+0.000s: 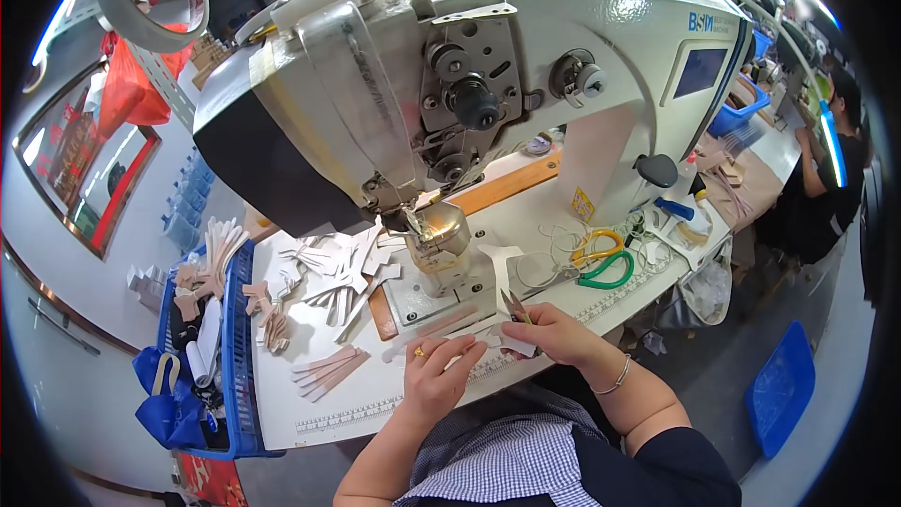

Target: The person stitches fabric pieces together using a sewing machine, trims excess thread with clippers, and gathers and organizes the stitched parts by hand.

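My right hand (pixel 554 333) is closed around a pair of small thread snips (pixel 515 306), whose blades point up and away from me. My left hand (pixel 436 371) is closed at the fingertips on the edge of a white cut piece (pixel 481 336), just left of the snips. Part of that piece is hidden by my fingers. A longer white strip (pixel 500 268) stands up behind the snips. Beyond both hands is the sewing machine's post (pixel 441 249), lit beneath the needle area.
White cut pieces (pixel 347 272) are heaped left of the post. Pink strips (pixel 328 373) lie fanned nearer me. A blue basket (pixel 242 357) stands at the left edge. Green-handled scissors (pixel 605 270) and loose thread lie right. Another person (pixel 826 169) sits far right.
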Demonstrator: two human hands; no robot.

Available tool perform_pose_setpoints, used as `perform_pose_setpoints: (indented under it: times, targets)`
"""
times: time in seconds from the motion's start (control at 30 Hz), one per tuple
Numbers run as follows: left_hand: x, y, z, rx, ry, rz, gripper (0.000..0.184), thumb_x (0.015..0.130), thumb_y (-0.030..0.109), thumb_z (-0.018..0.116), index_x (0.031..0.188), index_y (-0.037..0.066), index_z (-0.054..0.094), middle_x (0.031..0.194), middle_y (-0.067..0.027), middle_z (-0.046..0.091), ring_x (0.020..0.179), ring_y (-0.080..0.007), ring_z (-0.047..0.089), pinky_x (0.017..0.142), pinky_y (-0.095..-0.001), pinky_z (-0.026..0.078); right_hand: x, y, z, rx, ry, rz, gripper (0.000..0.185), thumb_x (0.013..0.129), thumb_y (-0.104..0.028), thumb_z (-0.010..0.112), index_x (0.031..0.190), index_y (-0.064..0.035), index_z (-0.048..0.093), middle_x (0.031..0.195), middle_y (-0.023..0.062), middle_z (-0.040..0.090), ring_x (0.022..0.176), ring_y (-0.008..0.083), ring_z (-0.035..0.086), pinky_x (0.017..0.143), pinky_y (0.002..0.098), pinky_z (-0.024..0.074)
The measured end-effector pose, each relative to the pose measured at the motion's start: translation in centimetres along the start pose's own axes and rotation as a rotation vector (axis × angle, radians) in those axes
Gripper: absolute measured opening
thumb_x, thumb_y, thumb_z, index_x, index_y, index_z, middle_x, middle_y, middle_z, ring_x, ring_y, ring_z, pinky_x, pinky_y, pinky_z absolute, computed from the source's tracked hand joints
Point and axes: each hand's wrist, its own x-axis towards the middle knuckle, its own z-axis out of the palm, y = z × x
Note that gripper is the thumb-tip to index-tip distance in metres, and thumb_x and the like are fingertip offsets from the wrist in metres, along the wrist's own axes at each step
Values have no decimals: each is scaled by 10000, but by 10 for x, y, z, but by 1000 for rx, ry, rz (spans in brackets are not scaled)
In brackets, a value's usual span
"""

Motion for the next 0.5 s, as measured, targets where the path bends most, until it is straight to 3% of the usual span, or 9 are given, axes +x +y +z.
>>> perform_pose_setpoints:
  times: [0.13, 0.23, 0.3, 0.33, 0.4, 0.43, 0.5]
  targets:
    - [-1, 2, 0, 31, -6, -3, 314, 659, 42, 673, 961, 125, 702, 956, 17, 640, 795, -131, 571, 775, -301, 401, 2, 5, 0, -59, -35, -61, 222, 894, -236, 621, 915, -15, 635, 748, 7, 619, 649, 65, 555, 585, 208, 441]
    - [1, 8, -2, -17, -25, -47, 257, 684, 30, 689, 927, 112, 698, 942, -28, 648, 848, -196, 592, 763, -328, 397, 0, 5, 3, -169, -17, -106, 209, 865, -212, 660, 914, -10, 634, 742, 3, 614, 662, 62, 551, 603, 207, 447]
    - [7, 13, -4, -207, -23, -358, 195, 744, 43, 682, 935, 80, 694, 930, -57, 646, 830, -209, 602, 752, -314, 440, 0, 5, 7, -159, 41, -127, 217, 847, -205, 680, 933, -11, 639, 742, 4, 615, 670, 62, 552, 618, 212, 454]
    - [6, 8, -2, -206, -18, -362, 195, 744, 43, 682, 935, 80, 694, 930, -57, 646, 830, -209, 602, 752, -314, 440, 1, 5, 8, -164, 36, -126, 217, 847, -205, 680, 933, -11, 639, 742, 4, 615, 670, 62, 552, 618, 212, 454]
    - [1, -4, 2, -484, -262, -584, 134, 816, 81, 667, 937, 24, 680, 884, -67, 655, 782, -164, 617, 711, -269, 484, 2, 7, 9, -147, 34, -99, 227, 852, -195, 671, 975, -7, 640, 747, -1, 614, 679, 61, 551, 626, 214, 455]
    - [0, -5, 4, -481, -252, -590, 134, 816, 81, 667, 937, 24, 680, 884, -67, 655, 782, -164, 617, 711, -269, 484, 4, 10, 9, -154, 25, -97, 227, 852, -195, 671, 975, -7, 640, 747, -1, 614, 679, 61, 551, 626, 214, 455]
    - [0, -6, 6, -799, -307, -890, 168, 843, 114, 666, 948, -17, 668, 832, -50, 659, 739, -95, 607, 666, -216, 495, 8, 15, 7, -205, 20, -109, 247, 858, -168, 657, 1059, -27, 628, 753, -9, 609, 687, 58, 548, 643, 215, 458]
